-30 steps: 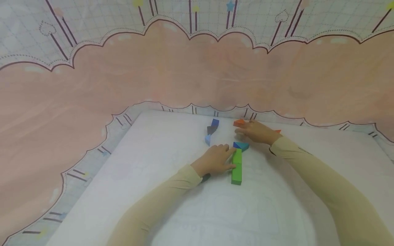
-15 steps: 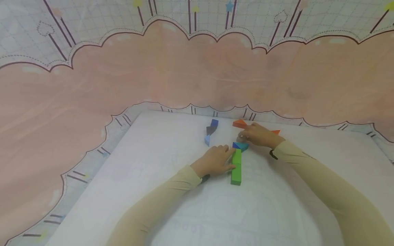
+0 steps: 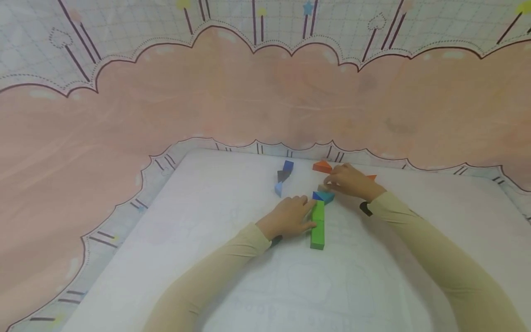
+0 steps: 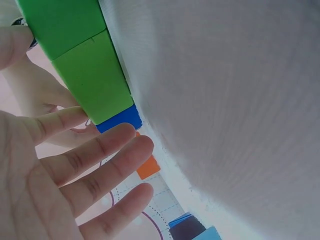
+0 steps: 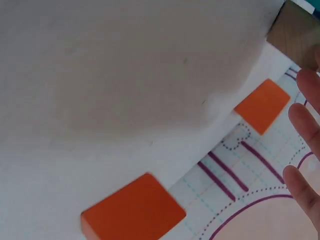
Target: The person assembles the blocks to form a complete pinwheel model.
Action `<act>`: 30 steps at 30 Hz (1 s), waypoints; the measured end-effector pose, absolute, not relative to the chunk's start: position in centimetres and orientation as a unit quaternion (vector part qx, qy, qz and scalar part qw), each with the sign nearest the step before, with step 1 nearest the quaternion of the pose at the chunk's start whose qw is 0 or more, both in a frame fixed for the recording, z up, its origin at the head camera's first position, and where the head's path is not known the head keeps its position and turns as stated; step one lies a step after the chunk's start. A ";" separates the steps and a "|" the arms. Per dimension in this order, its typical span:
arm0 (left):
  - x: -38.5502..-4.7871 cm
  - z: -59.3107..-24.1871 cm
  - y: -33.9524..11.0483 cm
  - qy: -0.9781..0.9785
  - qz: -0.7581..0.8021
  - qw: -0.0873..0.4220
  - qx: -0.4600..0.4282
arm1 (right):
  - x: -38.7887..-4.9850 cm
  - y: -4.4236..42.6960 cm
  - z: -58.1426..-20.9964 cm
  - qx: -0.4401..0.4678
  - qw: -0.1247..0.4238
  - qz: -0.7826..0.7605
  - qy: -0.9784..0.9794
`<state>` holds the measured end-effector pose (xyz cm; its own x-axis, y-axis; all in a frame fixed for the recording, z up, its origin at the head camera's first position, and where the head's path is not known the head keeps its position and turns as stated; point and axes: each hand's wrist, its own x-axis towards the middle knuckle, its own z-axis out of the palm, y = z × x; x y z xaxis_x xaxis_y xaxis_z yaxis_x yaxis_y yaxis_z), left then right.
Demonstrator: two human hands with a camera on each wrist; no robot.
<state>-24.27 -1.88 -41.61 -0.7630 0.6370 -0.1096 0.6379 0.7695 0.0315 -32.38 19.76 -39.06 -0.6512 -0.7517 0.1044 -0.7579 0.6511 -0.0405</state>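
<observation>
The fingers of the right hand point(image 3: 354, 180) pinch a wooden block point(image 5: 292, 36) at their tips, on their left and near side, just beyond the blue piece point(image 3: 316, 197) and teal piece point(image 3: 327, 197); whether it touches them I cannot tell. From there toward the person, the light green block point(image 3: 318, 210) and dark green block point(image 3: 317, 234) line up end to end, long axis immediately right of the left hand point(image 3: 287, 216), whose straight, spread fingers grip nothing, thumb and forefinger against the row. The right wrist view shows wood grain and a broad orange block point(image 5: 135, 207) face; the head view shows only its corner past the right wrist.
</observation>
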 end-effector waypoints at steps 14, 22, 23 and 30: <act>-24.1 -41.3 -1.9 0.934 -0.012 0.039 0.356 | -32.5 18.9 -39.8 0.436 0.039 0.049 -0.898; -24.0 -41.2 -1.9 0.934 -0.010 0.042 0.354 | -32.1 18.8 -40.0 0.455 0.059 0.041 -0.888; -24.0 -41.2 -1.9 0.934 -0.011 0.043 0.353 | -32.0 18.8 -40.0 0.454 0.060 0.038 -0.888; -24.0 -40.9 -1.9 0.933 -0.014 0.045 0.356 | -31.9 18.9 -40.0 0.454 0.064 0.033 -0.888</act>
